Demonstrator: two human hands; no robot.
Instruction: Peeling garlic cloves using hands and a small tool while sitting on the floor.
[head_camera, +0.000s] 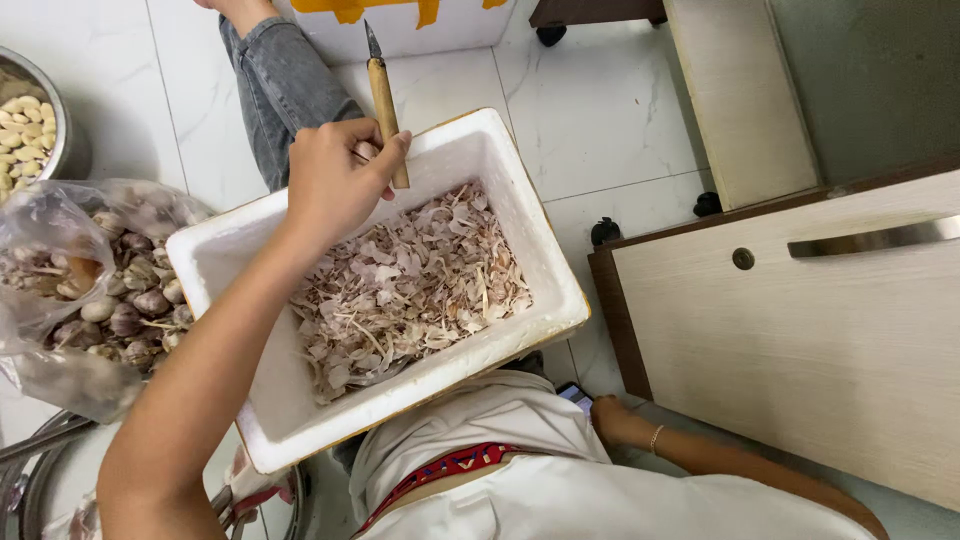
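My left hand (335, 185) reaches over the far corner of a white foam box (215, 255) and grips a small knife (383, 95) by its wooden handle, blade pointing away from me. The box lies across my lap and holds a heap of dry garlic skins (410, 285). My right hand (615, 420), with a thin bracelet at the wrist, rests low beside my white garment, touching the edge of a phone (575, 395). Its fingers are hidden, so whether it holds the phone is unclear.
A clear plastic bag of unpeeled garlic (110, 295) lies left of the box. A metal bowl of peeled cloves (25, 125) sits at the top left. A wooden cabinet front with a metal handle (870, 238) stands right. A metal basin rim (40, 450) shows bottom left.
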